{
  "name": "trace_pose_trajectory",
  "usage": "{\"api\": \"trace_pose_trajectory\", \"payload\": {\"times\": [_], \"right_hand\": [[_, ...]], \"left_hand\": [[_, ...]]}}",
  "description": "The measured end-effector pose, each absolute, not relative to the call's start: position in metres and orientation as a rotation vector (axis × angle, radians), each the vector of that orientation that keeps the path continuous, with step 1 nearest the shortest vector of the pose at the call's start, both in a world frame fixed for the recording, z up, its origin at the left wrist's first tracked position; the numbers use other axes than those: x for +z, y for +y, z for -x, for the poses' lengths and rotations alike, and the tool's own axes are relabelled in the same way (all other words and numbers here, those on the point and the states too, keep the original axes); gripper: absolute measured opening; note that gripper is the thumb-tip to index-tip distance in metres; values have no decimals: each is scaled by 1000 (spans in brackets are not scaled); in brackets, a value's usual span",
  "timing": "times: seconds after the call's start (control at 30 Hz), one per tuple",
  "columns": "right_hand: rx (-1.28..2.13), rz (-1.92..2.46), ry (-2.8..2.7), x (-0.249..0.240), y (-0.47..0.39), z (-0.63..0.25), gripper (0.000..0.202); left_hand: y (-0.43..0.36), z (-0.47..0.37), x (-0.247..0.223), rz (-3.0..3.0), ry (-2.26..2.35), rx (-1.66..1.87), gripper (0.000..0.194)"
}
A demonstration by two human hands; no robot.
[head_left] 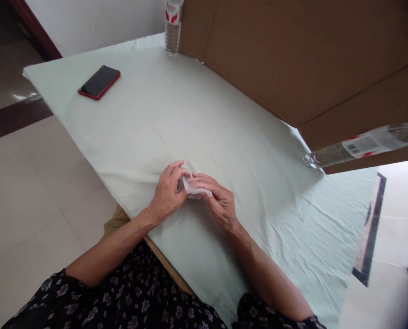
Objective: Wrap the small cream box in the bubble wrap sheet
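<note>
Translucent plastic film (192, 188) sits between both hands near the front edge of the cloth-covered table (149, 119), left hand (167, 189) pinching one side, right hand (220, 203) gripping the other; a red-cased phone (100, 82) lies toward the far left corner, an upright bottle (172, 36) near the back edge

The left arm (118, 246) is slanting up from the lower left of the frame, and the right arm (268, 276) is slanting up from the lower right. Near the centre, the left hand (169, 191) is curling its fingers toward its thumb, while the right hand (221, 201) is facing it closely, its lightly bent fingers pointing left.
</note>
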State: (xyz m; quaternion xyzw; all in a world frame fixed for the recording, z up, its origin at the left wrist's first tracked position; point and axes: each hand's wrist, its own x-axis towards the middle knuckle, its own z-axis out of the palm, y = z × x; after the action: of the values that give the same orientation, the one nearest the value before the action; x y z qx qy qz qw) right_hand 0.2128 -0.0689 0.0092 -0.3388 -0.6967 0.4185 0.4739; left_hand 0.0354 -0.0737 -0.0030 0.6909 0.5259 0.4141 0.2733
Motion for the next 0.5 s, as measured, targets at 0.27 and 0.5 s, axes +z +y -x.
{"api": "trace_pose_trajectory", "payload": {"times": [0.27,0.5], "right_hand": [[660,765,-2004,-15,-82,-226,31],[517,721,-2070,-24,-80,-224,37]], "left_hand": [[-68,-1,2,-2063,1125,891,29],[-62,8,-9,-2333,961,904,40]]}}
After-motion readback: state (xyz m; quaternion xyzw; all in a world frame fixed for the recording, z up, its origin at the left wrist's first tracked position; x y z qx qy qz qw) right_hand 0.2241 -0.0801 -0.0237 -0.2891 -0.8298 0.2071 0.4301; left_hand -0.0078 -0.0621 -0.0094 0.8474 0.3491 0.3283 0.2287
